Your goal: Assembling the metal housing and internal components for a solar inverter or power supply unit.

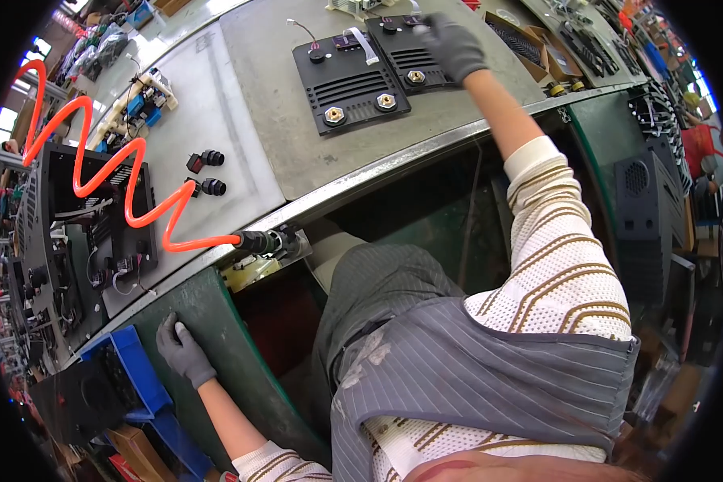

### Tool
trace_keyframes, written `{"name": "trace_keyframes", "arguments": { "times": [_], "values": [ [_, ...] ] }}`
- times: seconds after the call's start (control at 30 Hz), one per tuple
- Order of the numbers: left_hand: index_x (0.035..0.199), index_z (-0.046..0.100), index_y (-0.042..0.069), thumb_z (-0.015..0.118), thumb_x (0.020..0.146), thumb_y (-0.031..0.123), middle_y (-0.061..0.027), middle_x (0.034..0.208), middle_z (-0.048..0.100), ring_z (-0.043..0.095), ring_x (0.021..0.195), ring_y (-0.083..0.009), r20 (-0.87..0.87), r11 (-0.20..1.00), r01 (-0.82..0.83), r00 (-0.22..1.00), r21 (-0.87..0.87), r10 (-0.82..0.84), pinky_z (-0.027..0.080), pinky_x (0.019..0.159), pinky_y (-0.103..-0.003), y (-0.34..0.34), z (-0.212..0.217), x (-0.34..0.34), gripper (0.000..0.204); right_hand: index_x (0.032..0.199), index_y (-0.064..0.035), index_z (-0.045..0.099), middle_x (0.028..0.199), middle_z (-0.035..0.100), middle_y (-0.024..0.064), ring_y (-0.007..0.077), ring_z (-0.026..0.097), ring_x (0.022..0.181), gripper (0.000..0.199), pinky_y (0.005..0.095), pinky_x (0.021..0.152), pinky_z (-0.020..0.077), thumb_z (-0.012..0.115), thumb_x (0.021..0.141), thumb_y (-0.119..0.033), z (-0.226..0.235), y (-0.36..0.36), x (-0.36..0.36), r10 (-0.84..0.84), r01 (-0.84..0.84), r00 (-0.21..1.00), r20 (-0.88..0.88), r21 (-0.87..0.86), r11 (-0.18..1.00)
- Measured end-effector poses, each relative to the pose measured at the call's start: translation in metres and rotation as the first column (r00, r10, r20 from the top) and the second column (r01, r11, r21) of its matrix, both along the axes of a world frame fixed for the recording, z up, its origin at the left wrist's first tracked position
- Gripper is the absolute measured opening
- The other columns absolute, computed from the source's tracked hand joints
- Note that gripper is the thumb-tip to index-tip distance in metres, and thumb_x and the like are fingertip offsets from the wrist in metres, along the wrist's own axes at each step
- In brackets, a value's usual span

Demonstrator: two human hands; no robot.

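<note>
My right hand (451,48), in a grey glove, reaches over the far right part of a black slotted panel (414,58). Its fingers are blurred near the panel's upper edge, so I cannot make out whether they hold anything. Beside it on the left lies a second black slotted panel (349,88) with two brass-and-silver round connectors, a knob and a small circuit board with a white cable. My left hand (185,350), also gloved in grey, hangs low beside the green sheet (209,321), fingers loosely extended, thumb apart, nothing in it.
An orange coiled air hose (136,181) crosses the left side to a fitting at the bench edge (273,217). Two black cylindrical parts (213,186) lie on the bench. An open black housing (128,217) and a blue bin (136,365) stand at left; a cardboard box (538,48) sits at far right.
</note>
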State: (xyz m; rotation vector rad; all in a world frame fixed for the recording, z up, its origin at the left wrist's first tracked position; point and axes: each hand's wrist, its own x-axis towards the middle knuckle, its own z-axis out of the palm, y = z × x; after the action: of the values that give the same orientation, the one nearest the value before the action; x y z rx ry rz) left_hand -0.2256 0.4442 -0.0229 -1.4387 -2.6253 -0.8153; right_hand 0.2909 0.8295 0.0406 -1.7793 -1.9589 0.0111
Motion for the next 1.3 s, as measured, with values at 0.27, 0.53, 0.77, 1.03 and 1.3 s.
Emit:
{"name": "trace_keyframes", "arguments": {
  "times": [0.27, 0.53, 0.77, 1.03, 1.3],
  "values": [
    [0.105, 0.066, 0.005, 0.056, 0.086, 0.012, -0.0128, 0.112, 0.058, 0.053, 0.108, -0.0276, -0.063, 1.000, 0.018, 0.998, -0.007, -0.019, 0.040, 0.097, -0.037, -0.001, -0.001, -0.001, 0.022, 0.116, -0.0013, 0.059, 0.103, 0.065, 0.0192, 0.0299, 0.061, 0.099, 0.045, 0.0368, 0.089, 0.0436, 0.054, 0.089, -0.037, -0.067, 0.025, 0.094, 0.115, -0.165, 0.976, -0.185, -0.286, 0.944],
    [0.104, 0.066, 0.006, 0.056, 0.086, 0.012, -0.0123, 0.111, 0.059, 0.053, 0.108, -0.0273, -0.096, 1.000, -0.004, 0.995, -0.010, 0.003, 0.040, 0.096, -0.037, -0.004, -0.006, -0.003, 0.022, 0.118, -0.0024, 0.058, 0.105, 0.066, 0.0185, 0.0274, 0.062, 0.098, 0.039, 0.0333, 0.089, 0.0441, 0.055, 0.089, -0.028, -0.063, -0.011, 0.069, 0.121, -0.196, 0.951, -0.285, -0.250, 0.948],
    [0.104, 0.066, 0.007, 0.057, 0.085, 0.011, -0.0123, 0.112, 0.059, 0.052, 0.109, -0.0275, -0.099, 1.000, -0.004, 0.995, 0.015, 0.006, 0.040, 0.096, -0.037, -0.004, -0.007, -0.003, 0.021, 0.116, -0.0023, 0.060, 0.099, 0.065, 0.0181, 0.0274, 0.062, 0.092, 0.038, 0.0326, 0.083, 0.0459, 0.055, 0.089, -0.029, -0.071, 0.000, 0.033, 0.116, -0.171, 0.957, -0.266, -0.192, 0.966],
    [0.105, 0.066, 0.007, 0.057, 0.085, 0.010, -0.0128, 0.114, 0.059, 0.052, 0.111, -0.0279, -0.087, 1.000, 0.015, 0.996, 0.004, -0.014, 0.039, 0.098, -0.038, -0.007, -0.003, 0.003, 0.022, 0.120, -0.0043, 0.056, 0.067, 0.043, -0.0043, 0.0047, 0.041, 0.055, 0.034, 0.0183, 0.040, 0.0286, 0.049, 0.090, -0.020, -0.066, 0.012, 0.045, -0.195, -0.218, 0.184, -0.963, -0.233, 0.948],
    [0.111, 0.063, 0.004, 0.056, 0.086, 0.009, -0.0131, 0.117, 0.058, 0.053, 0.111, -0.0283, 0.214, 0.999, 0.050, 0.975, 0.022, -0.053, 0.040, 0.098, -0.037, -0.062, 0.027, 0.019, 0.026, 0.126, -0.0005, 0.047, 0.088, 0.053, 0.0034, 0.0054, 0.045, 0.059, 0.043, 0.0158, 0.041, 0.0308, 0.047, 0.083, -0.006, -0.077, 0.017, 0.048, -0.185, -0.231, 0.337, -0.923, -0.271, 0.934]
  ]
}}
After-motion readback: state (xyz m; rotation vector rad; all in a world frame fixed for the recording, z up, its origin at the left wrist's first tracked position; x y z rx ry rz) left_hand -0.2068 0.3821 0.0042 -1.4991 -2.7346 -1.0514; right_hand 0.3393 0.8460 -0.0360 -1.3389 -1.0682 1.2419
